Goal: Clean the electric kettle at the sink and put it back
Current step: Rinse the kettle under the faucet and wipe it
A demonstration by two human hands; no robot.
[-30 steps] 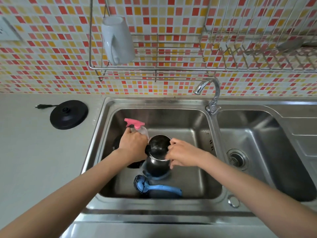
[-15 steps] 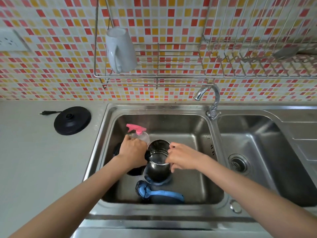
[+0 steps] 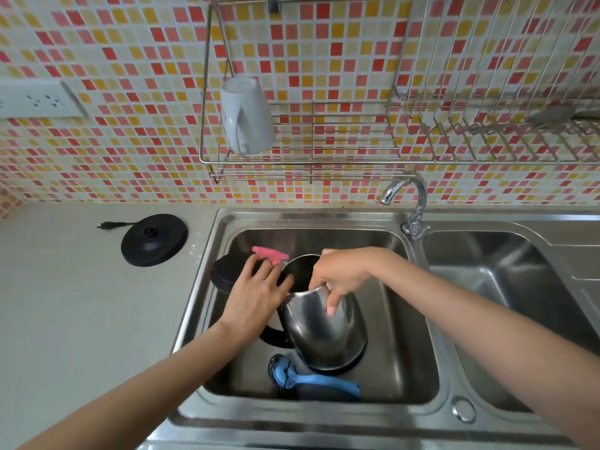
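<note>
The steel electric kettle [image 3: 324, 332] stands in the left sink basin [image 3: 399, 319], tipped so its open mouth faces the back wall. Its black lid [image 3: 227, 274] hangs open to the left. My right hand [image 3: 341, 277] grips the kettle's rim, fingers down the outside. My left hand [image 3: 256, 297] lies over the top of the black handle [image 3: 276, 336] with fingers spread, reaching toward a pink-triggered spray bottle [image 3: 271, 254] whose body is hidden. The black kettle base [image 3: 154, 243] sits on the counter to the left, unplugged.
A blue dish brush [image 3: 311, 381] lies in the basin in front of the kettle. The faucet [image 3: 412, 203] stands between the two basins, spout turned left. A white mug [image 3: 246, 115] hangs on the wire rack [image 3: 324, 160] above. A wall socket [image 3: 35, 100] is at the far left.
The kettle has tipped away from me, so its steel side now shows. My left hand's fingers have spread out. My right hand stays on the rim.
</note>
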